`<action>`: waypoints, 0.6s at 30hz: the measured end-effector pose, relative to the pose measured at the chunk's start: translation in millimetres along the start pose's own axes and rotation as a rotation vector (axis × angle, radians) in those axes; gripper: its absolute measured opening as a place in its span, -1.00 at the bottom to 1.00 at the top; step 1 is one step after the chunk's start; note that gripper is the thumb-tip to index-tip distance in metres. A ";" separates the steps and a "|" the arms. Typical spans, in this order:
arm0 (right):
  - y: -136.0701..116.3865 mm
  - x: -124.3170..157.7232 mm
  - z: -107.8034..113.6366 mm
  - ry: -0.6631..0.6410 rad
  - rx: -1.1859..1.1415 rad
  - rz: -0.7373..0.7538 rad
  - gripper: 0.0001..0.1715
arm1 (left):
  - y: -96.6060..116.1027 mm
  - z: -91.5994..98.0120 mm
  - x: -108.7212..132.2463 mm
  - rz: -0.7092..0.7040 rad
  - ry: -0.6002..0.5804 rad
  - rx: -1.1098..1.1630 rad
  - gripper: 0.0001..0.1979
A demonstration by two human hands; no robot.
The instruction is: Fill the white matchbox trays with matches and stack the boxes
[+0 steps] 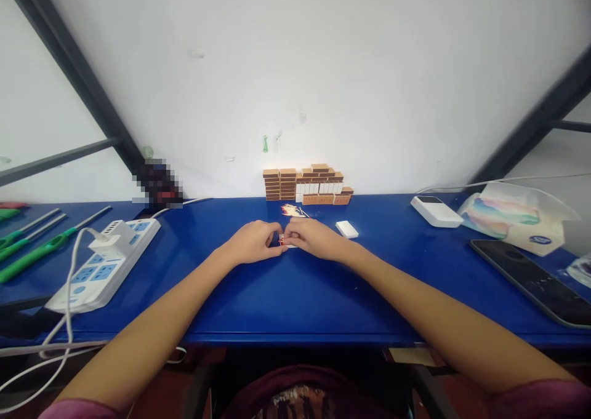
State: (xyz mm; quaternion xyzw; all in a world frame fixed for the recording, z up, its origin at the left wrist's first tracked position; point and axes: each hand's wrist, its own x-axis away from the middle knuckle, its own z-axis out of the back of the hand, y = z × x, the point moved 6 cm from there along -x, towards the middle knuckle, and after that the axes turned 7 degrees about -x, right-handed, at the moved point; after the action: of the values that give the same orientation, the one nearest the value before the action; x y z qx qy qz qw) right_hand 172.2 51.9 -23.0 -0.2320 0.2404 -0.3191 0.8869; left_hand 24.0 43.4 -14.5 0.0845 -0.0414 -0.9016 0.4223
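Observation:
My left hand [253, 242] and my right hand [314, 238] meet over the middle of the blue table [295, 302]. Both are closed, with thumbs and fingertips pinched around a small white matchbox tray [282, 239]. Red match tips show in the gap between the fingers; the rest of the tray is mostly hidden. Just beyond my hands lies a loose pile of matches [290, 210]. A white piece like a matchbox part [346, 229] rests to the right of my right hand. Against the wall stand stacked matchboxes [280, 185], some showing white sides.
On the left are a white power strip [104, 268] with a plugged-in charger and cable, and several green-handled lighters [41, 253]. To the right lie a white device [435, 211], a tissue pack [512, 219] and a phone [530, 277]. Dark metal frame posts flank the wall.

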 end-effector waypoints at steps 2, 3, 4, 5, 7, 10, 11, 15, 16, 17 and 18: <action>0.1 0.0 -1.5 0.002 0.009 0.003 -0.91 | 0.2 -0.4 -0.2 -0.005 0.000 0.001 -0.71; 0.1 0.1 -1.7 0.001 0.019 0.004 -0.90 | 0.2 -0.6 -0.3 -0.007 -0.001 0.002 -0.70; 0.0 0.2 -1.3 0.002 0.030 0.005 -0.90 | 0.0 -0.7 -0.4 -0.006 -0.002 0.002 -0.70; -0.2 0.4 -0.2 0.005 0.042 0.004 -0.89 | -0.2 -0.8 -0.5 -0.002 -0.004 0.002 -0.70; -0.8 1.0 2.9 0.004 0.061 -0.001 -0.89 | -1.1 -0.5 -0.5 0.010 -0.009 0.004 -0.69; 0.7 1.5 11.0 0.014 0.085 -0.013 -0.85 | -2.0 0.5 -0.3 0.019 -0.008 0.005 -0.68; 3.1 1.6 15.8 0.043 0.100 -0.026 -0.82 | -2.4 0.8 -0.2 0.021 -0.005 0.006 -0.67; 27.8 2.9 39.8 0.237 0.167 -0.193 -0.74 | -3.5 0.1 0.1 0.033 -0.011 0.006 -0.66; 36.0 3.7 43.7 0.266 0.174 -0.253 -0.73 | -3.2 -0.3 0.1 0.031 -0.014 0.006 -0.66; 43.3 4.2 46.0 0.277 0.177 -0.305 -0.73 | -2.7 -0.4 0.1 0.027 -0.014 0.009 -0.66; 48.9 4.4 46.7 0.275 0.182 -0.339 -0.73 | -2.2 -0.3 0.1 0.024 -0.011 0.012 -0.66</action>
State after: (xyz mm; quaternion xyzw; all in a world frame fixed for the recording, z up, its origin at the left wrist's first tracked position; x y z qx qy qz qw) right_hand 224.2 94.6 -15.6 -0.1425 0.2869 -0.5126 0.7966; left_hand 22.4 44.7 -15.1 0.0814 -0.0501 -0.8965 0.4325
